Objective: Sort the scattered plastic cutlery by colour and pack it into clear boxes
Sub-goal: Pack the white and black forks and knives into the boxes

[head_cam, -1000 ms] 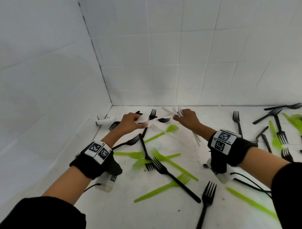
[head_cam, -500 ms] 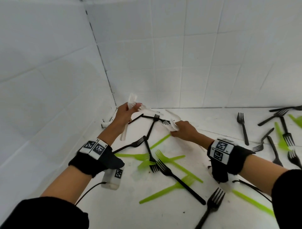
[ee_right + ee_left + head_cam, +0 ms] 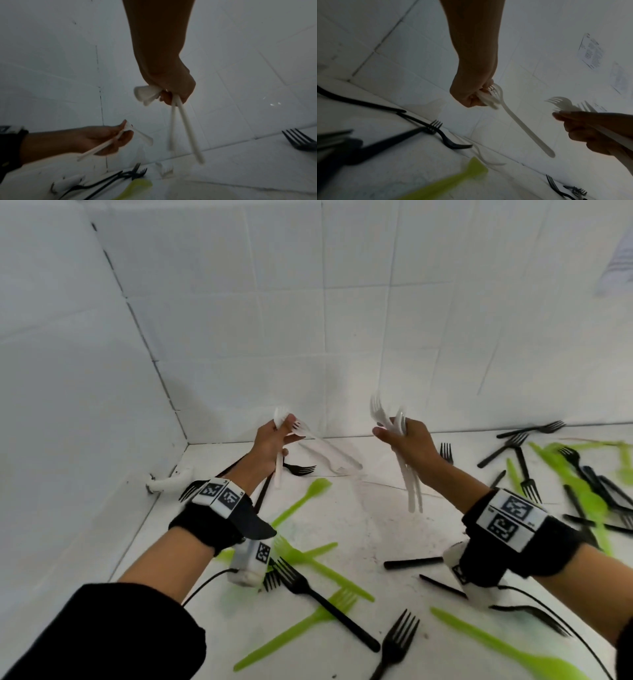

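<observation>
Both hands are raised above the white tabletop (image 3: pixel 363 518), near the far tiled wall. The left hand (image 3: pixel 270 440) is held up near the far left corner, its fingers curled around a few white plastic forks (image 3: pixel 278 463): one handle hangs down below the fist, and another white fork (image 3: pixel 522 124) juts out to the right with its tines pinched at the fingers. The right hand (image 3: pixel 411 445) is held at about the same height, well apart from the left, gripping a bundle of white plastic cutlery (image 3: pixel 409 474) with tines pointing up and handles hanging down and toward the viewer.

Each wrist wears a black band with square black-and-white coded markers (image 3: pixel 507 513); they carry no readable words. A printed paper sheet (image 3: pixel 590 51) hangs on the wall at the right, its text too blurred to read.

Black plastic forks (image 3: pixel 325 601) and lime-green plastic cutlery (image 3: pixel 301 501) lie scattered over the tabletop, thickest at the right edge, where they are blurred and partly cut off. The exact count of white pieces in either hand is hard to tell. A small white object (image 3: pixel 168 481) sits at the far left corner, unclear.
</observation>
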`<control>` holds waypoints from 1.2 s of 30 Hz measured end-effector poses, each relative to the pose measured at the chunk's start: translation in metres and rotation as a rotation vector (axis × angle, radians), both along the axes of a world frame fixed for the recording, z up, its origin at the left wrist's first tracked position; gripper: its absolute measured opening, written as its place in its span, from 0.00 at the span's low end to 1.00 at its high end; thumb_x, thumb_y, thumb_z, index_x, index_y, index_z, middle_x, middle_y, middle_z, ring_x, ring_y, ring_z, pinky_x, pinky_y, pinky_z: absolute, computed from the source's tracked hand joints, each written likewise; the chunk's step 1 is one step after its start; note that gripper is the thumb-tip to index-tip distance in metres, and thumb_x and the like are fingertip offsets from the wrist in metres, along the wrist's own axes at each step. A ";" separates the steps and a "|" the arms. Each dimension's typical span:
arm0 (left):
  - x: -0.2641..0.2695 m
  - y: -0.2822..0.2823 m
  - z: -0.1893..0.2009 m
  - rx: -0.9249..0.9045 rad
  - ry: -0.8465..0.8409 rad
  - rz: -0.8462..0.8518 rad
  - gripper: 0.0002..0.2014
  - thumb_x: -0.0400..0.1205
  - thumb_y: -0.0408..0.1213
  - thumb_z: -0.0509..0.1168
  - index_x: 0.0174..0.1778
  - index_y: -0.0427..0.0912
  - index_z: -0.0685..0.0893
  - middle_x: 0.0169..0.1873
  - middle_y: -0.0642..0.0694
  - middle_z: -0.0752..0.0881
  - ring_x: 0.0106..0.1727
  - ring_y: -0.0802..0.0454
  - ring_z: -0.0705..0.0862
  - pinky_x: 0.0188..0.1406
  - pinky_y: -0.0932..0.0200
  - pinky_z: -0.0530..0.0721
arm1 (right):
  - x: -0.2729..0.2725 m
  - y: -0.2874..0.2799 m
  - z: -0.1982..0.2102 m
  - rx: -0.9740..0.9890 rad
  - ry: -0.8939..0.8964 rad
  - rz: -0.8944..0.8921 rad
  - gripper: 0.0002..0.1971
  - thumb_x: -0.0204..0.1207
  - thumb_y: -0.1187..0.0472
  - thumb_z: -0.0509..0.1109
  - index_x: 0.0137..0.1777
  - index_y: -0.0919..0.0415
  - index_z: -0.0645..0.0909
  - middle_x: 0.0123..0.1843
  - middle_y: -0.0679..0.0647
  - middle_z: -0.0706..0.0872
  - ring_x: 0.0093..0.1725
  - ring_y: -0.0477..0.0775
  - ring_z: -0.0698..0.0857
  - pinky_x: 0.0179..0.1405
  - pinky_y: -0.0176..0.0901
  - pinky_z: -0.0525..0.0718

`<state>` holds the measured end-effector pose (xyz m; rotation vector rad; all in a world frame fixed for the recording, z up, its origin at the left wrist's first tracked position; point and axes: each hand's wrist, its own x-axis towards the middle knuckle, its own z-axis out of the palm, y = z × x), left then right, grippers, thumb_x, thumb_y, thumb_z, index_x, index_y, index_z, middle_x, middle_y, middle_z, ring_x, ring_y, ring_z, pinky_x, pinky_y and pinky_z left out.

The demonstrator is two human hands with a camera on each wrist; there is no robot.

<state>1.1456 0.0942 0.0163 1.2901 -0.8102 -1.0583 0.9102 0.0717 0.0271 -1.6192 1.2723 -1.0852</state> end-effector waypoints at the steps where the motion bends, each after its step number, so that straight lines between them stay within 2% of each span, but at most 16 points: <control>1: -0.005 -0.003 -0.003 0.018 0.038 -0.028 0.07 0.84 0.42 0.61 0.42 0.46 0.79 0.37 0.51 0.86 0.41 0.56 0.86 0.23 0.68 0.71 | -0.001 -0.004 0.002 0.009 -0.021 -0.026 0.11 0.76 0.57 0.71 0.37 0.61 0.76 0.28 0.50 0.73 0.29 0.47 0.71 0.30 0.38 0.69; 4: -0.015 -0.007 -0.013 0.059 0.183 -0.108 0.10 0.87 0.42 0.55 0.45 0.44 0.77 0.41 0.47 0.81 0.34 0.56 0.88 0.37 0.61 0.82 | 0.003 -0.011 0.006 0.051 -0.149 -0.088 0.07 0.78 0.58 0.68 0.44 0.61 0.77 0.30 0.50 0.71 0.27 0.47 0.70 0.21 0.34 0.76; 5: -0.017 -0.009 -0.015 0.069 0.254 -0.115 0.11 0.87 0.41 0.53 0.45 0.42 0.77 0.40 0.46 0.79 0.30 0.56 0.88 0.35 0.57 0.85 | 0.005 -0.014 0.007 0.073 -0.199 -0.087 0.05 0.79 0.59 0.67 0.47 0.62 0.78 0.31 0.51 0.71 0.27 0.48 0.70 0.20 0.33 0.79; 7: -0.017 -0.011 -0.018 0.108 0.381 -0.087 0.14 0.88 0.42 0.51 0.44 0.40 0.77 0.34 0.45 0.73 0.20 0.56 0.83 0.25 0.61 0.86 | 0.012 -0.017 0.004 0.099 -0.211 -0.070 0.05 0.79 0.61 0.66 0.49 0.62 0.78 0.31 0.51 0.71 0.25 0.48 0.70 0.17 0.32 0.77; 10: -0.014 -0.013 -0.019 0.157 0.442 -0.024 0.20 0.88 0.48 0.47 0.43 0.39 0.77 0.27 0.48 0.68 0.12 0.60 0.70 0.15 0.72 0.74 | 0.024 -0.027 -0.004 0.094 -0.013 -0.014 0.06 0.76 0.60 0.70 0.45 0.63 0.79 0.28 0.52 0.73 0.24 0.48 0.70 0.15 0.31 0.72; 13: -0.009 -0.007 -0.013 0.146 0.384 -0.042 0.22 0.85 0.56 0.48 0.44 0.40 0.76 0.27 0.50 0.67 0.13 0.62 0.67 0.15 0.72 0.70 | 0.041 -0.038 -0.020 0.082 0.234 0.087 0.08 0.73 0.60 0.73 0.47 0.64 0.84 0.35 0.56 0.81 0.26 0.48 0.75 0.16 0.27 0.72; 15: -0.005 0.000 -0.006 0.123 0.317 -0.073 0.16 0.84 0.52 0.55 0.45 0.41 0.75 0.29 0.50 0.69 0.15 0.63 0.68 0.16 0.70 0.71 | 0.050 -0.044 -0.032 0.055 0.450 0.129 0.13 0.70 0.57 0.76 0.50 0.63 0.84 0.45 0.59 0.85 0.36 0.51 0.82 0.27 0.31 0.74; 16: -0.001 0.004 -0.001 0.102 0.280 -0.079 0.10 0.85 0.45 0.59 0.45 0.42 0.75 0.31 0.50 0.70 0.16 0.63 0.69 0.17 0.70 0.73 | 0.056 -0.047 -0.039 0.051 0.581 0.157 0.18 0.69 0.54 0.77 0.54 0.64 0.83 0.52 0.61 0.85 0.47 0.55 0.84 0.36 0.36 0.74; 18: 0.006 0.011 0.006 0.024 0.211 -0.098 0.02 0.85 0.31 0.59 0.48 0.42 0.76 0.34 0.49 0.72 0.20 0.62 0.74 0.21 0.70 0.76 | 0.060 -0.049 -0.049 0.084 0.785 0.153 0.29 0.68 0.51 0.78 0.63 0.67 0.76 0.64 0.63 0.79 0.64 0.61 0.78 0.52 0.44 0.74; 20: 0.023 0.021 0.011 -0.041 0.084 -0.074 0.07 0.85 0.28 0.57 0.56 0.40 0.75 0.37 0.49 0.76 0.27 0.60 0.76 0.26 0.69 0.79 | 0.067 -0.047 -0.057 0.154 0.814 0.128 0.32 0.69 0.51 0.77 0.67 0.68 0.72 0.68 0.64 0.75 0.68 0.63 0.76 0.59 0.47 0.74; 22: 0.029 0.027 0.015 -0.093 -0.003 -0.083 0.09 0.87 0.31 0.54 0.60 0.40 0.77 0.39 0.50 0.80 0.29 0.60 0.77 0.30 0.67 0.81 | 0.059 -0.045 -0.060 0.189 0.795 0.100 0.32 0.69 0.51 0.77 0.67 0.68 0.71 0.68 0.64 0.75 0.67 0.64 0.76 0.59 0.48 0.75; 25: 0.036 0.039 0.021 -0.131 -0.078 -0.082 0.09 0.87 0.35 0.54 0.58 0.41 0.78 0.38 0.51 0.79 0.26 0.63 0.78 0.30 0.67 0.81 | 0.053 -0.041 -0.058 0.213 0.755 0.089 0.30 0.66 0.54 0.80 0.63 0.69 0.74 0.65 0.64 0.78 0.61 0.63 0.79 0.51 0.46 0.77; 27: 0.034 0.044 0.022 -0.127 -0.081 -0.072 0.09 0.87 0.36 0.55 0.56 0.40 0.79 0.38 0.51 0.77 0.25 0.64 0.77 0.29 0.69 0.80 | 0.046 -0.037 -0.058 0.232 0.665 0.086 0.25 0.66 0.60 0.80 0.59 0.69 0.75 0.61 0.66 0.79 0.52 0.61 0.78 0.36 0.42 0.76; 29: 0.025 0.056 0.025 -0.119 -0.069 -0.065 0.09 0.87 0.35 0.54 0.57 0.39 0.78 0.37 0.50 0.75 0.22 0.64 0.76 0.26 0.69 0.77 | 0.034 -0.027 -0.052 0.239 0.550 0.053 0.16 0.68 0.62 0.78 0.46 0.65 0.73 0.53 0.65 0.77 0.46 0.58 0.76 0.25 0.40 0.74; 31: 0.017 0.062 0.026 -0.101 -0.041 -0.070 0.08 0.88 0.34 0.53 0.57 0.38 0.76 0.35 0.48 0.73 0.19 0.64 0.73 0.21 0.70 0.74 | 0.023 -0.021 -0.046 0.244 0.483 0.035 0.16 0.70 0.60 0.77 0.37 0.60 0.68 0.47 0.62 0.75 0.40 0.57 0.76 0.17 0.38 0.74; 36: -0.017 0.089 0.038 -0.084 -0.057 -0.116 0.07 0.88 0.37 0.52 0.47 0.45 0.73 0.33 0.48 0.73 0.17 0.64 0.72 0.18 0.71 0.72 | -0.014 0.013 -0.001 0.103 0.344 0.036 0.13 0.72 0.58 0.75 0.47 0.67 0.79 0.28 0.54 0.73 0.25 0.52 0.72 0.10 0.26 0.67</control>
